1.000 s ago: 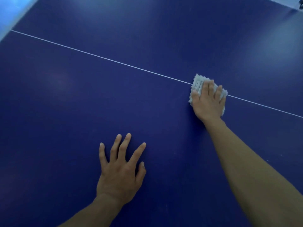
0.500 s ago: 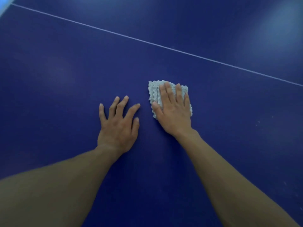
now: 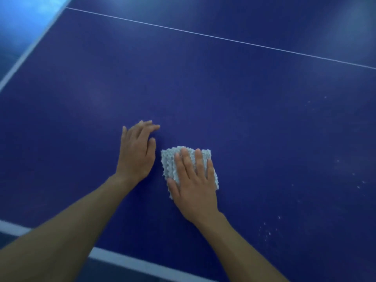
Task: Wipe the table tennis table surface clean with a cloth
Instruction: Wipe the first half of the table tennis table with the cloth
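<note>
Two bare hands lie on a dark blue table tennis surface [image 3: 244, 119], crossed farther off by a thin white line [image 3: 223, 38] and bordered by a white edge band [image 3: 126, 261] along the near side. Scattered pale specks [image 3: 269, 233] dot the blue to the right of the right forearm [image 3: 254, 255]. The left hand [image 3: 136, 153] rests on the surface just beside the cloth [image 3: 169, 161], its fingers [image 3: 146, 127] straight, close together and holding nothing. The right hand [image 3: 193, 186] presses flat on the cloth with straight, slightly spread fingers, covering much of it. The cloth, a pale grey-white, nubbly folded pad, roughly square, lies flat on the near half of the surface, its left and far edges showing past the fingers
</note>
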